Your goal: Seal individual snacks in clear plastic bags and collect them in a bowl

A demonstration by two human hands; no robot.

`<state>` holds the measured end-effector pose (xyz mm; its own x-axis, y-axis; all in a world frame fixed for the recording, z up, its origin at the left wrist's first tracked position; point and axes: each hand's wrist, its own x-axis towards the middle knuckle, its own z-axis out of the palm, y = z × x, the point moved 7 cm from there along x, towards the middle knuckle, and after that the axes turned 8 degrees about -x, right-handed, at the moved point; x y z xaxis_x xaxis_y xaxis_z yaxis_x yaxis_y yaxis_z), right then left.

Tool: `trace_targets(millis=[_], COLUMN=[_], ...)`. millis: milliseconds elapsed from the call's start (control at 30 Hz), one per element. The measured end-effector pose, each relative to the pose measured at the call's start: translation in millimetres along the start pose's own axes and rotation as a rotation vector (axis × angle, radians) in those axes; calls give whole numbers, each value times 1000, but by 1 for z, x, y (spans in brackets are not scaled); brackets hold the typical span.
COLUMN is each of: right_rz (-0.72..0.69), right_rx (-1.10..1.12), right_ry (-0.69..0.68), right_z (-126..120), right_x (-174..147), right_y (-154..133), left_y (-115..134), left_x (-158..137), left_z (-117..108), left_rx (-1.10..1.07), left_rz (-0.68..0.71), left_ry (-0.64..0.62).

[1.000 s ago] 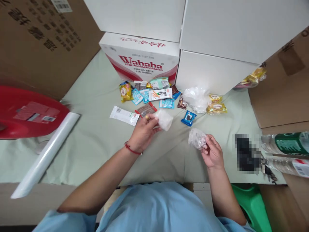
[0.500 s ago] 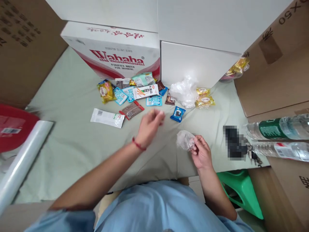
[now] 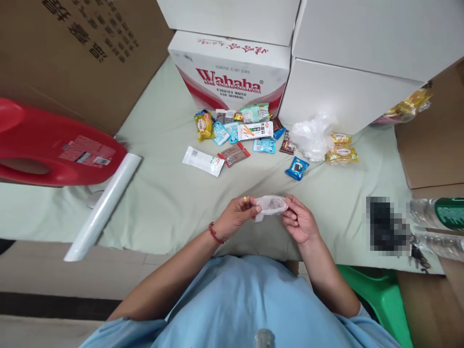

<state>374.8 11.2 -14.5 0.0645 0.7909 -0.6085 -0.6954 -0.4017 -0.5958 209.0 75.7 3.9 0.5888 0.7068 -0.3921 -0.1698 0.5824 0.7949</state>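
Between my two hands a small clear plastic bag point(image 3: 271, 205) is stretched sideways, its mouth partly spread. My left hand point(image 3: 237, 215), with a ring and a red cord bracelet, pinches the bag's left edge. The right edge is pinched by my right hand point(image 3: 300, 220). Beyond the bag lies a blue snack packet point(image 3: 297, 168). Farther back are a brown-and-red packet point(image 3: 234, 154), a white packet point(image 3: 203, 161), a white stick-snack packet point(image 3: 255, 130) and a yellow packet point(image 3: 204, 126), among several others. A crumpled heap of clear plastic bags point(image 3: 312, 137) lies beside yellow packets point(image 3: 341, 154).
A Wahaba carton point(image 3: 232, 77) and white boxes point(image 3: 348, 92) stand along the back. On the left are a red jug point(image 3: 72, 145) and a white roll point(image 3: 105, 205). Bottles point(image 3: 449, 212), keys point(image 3: 418, 256) and a blurred-out dark item point(image 3: 386, 224) lie at right.
My left hand has come down and right to the plastic bag and now grips its left edge. The bag is pulled wider between both hands. The camera view has shifted left.
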Motion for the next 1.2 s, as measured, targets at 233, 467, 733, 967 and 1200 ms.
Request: trace_targets(millis=[233, 467, 733, 967, 1200], right_rz=[-14, -42, -557, -587, -765], right_rx=[9, -230, -943, -1064, -1169], right_ry=[31, 48, 104, 71, 156], right_z=[-9, 12, 49, 55, 49], right_x=[-5, -2, -26, -19, -34], right_y=[7, 7, -23, -20, -17], left_y=[-9, 4, 19, 26, 22], left_x=[-15, -19, -30, -23, -34], left_z=[-2, -20, -36, -52, -60], left_rx=[108, 179, 252, 130, 185], left_rz=[27, 175, 175, 186, 218], left_ry=[-46, 134, 202, 267, 485])
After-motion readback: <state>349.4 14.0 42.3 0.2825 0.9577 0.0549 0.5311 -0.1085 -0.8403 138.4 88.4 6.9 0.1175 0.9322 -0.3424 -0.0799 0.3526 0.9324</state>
